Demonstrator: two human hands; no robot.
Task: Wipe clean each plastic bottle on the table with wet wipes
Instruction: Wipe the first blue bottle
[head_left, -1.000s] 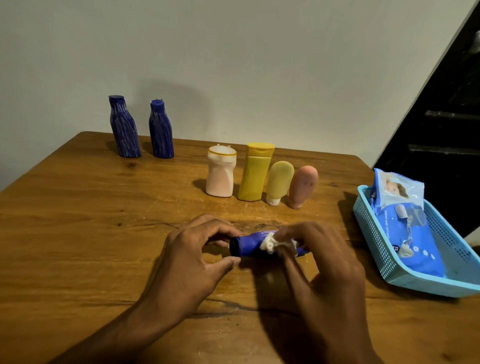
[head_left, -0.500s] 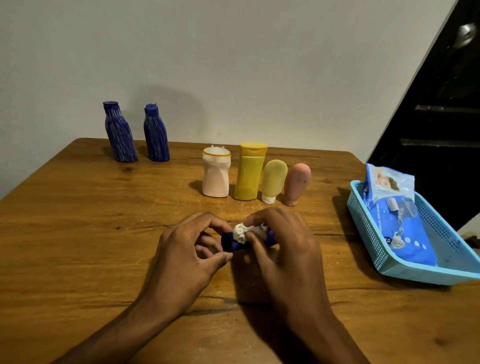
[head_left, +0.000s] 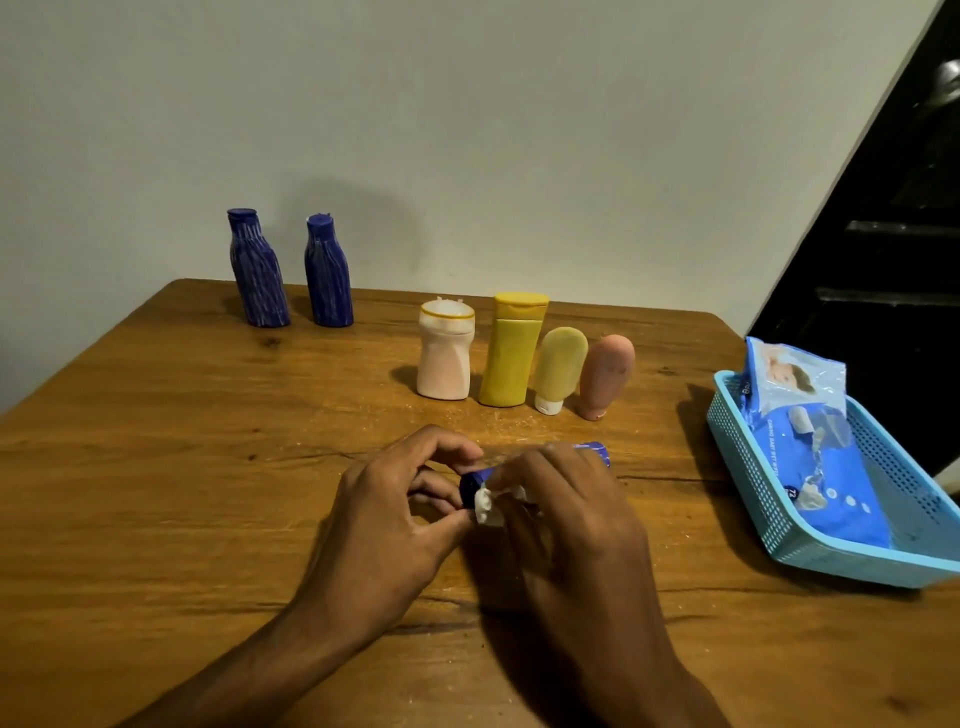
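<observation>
Change since earlier view: We see that the wad of wet wipe (head_left: 487, 505) has travelled along the small blue bottle (head_left: 596, 450) from its middle to the capped end on our left; the right hand (head_left: 566, 512) has followed it and now covers most of the body.
Meaning for the task: We judge that the body has had its pass and the cap end is now being wiped, so this bottle is near done.
Bottle in hand: It lies on its side, low over the desk (head_left: 156, 493), near the front middle; only its two ends show past the fingers.
Left hand (head_left: 387, 525): Fingers curled, thumb and forefinger pinching the cap end to steady it.
Right hand: Fingers curled over the bottle, pressing the wipe against it.
Bottles waiting: Two tall ribbed blue bottles (head_left: 257, 270) stand at the far left. A pale pink bottle (head_left: 445, 358), a yellow bottle (head_left: 511, 351), a pale yellow tube (head_left: 558, 369) and a pink tube (head_left: 605, 374) stand in a close row behind the hands.
Clean or not: We cannot tell which standing bottles are already wiped.
Supply: The wet wipe pack (head_left: 810, 436) lies in the blue basket (head_left: 743, 467) at the right edge.
Next: We expect the bottle to be set down and another to be picked up.
</observation>
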